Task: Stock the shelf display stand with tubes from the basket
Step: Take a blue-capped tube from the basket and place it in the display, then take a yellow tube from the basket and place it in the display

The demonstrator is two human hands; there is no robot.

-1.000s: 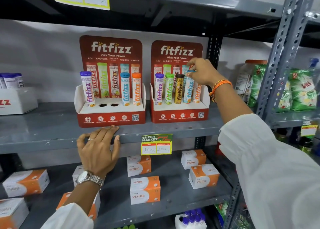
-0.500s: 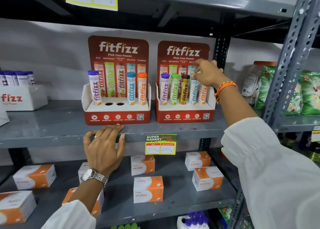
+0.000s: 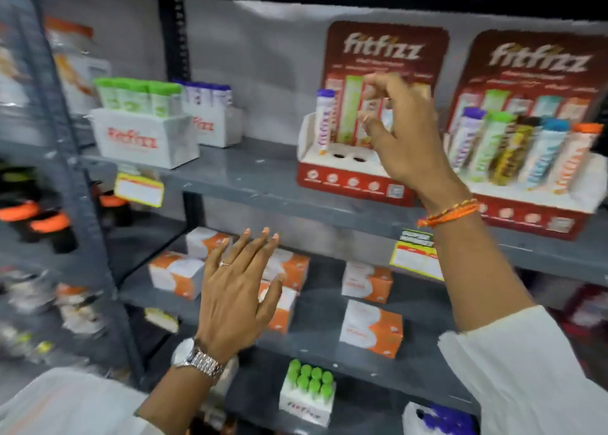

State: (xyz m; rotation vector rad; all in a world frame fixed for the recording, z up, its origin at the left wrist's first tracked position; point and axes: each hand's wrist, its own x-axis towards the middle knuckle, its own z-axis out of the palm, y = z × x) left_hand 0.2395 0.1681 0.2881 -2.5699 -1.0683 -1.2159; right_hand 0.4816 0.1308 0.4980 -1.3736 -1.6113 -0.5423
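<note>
Grey metal shelving (image 3: 263,184), perforated uprights (image 3: 65,158), pale wall (image 3: 263,56) behind

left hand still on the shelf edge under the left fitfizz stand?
No. The left hand has come off the shelf edge and dropped below it, fingers spread, now in front of the orange boxes.

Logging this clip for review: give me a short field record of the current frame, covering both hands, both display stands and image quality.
left hand: open, fingers spread, empty, raised in front of the lower shelf
right hand: raised in front of the left stand, fingers loosely curled, no tube visibly held
left stand: purple-capped tube in the leftmost slot, two empty holes beside it, rest hidden by the hand
right stand: five tubes, full
image quality: motion blur, labels unreadable
</note>
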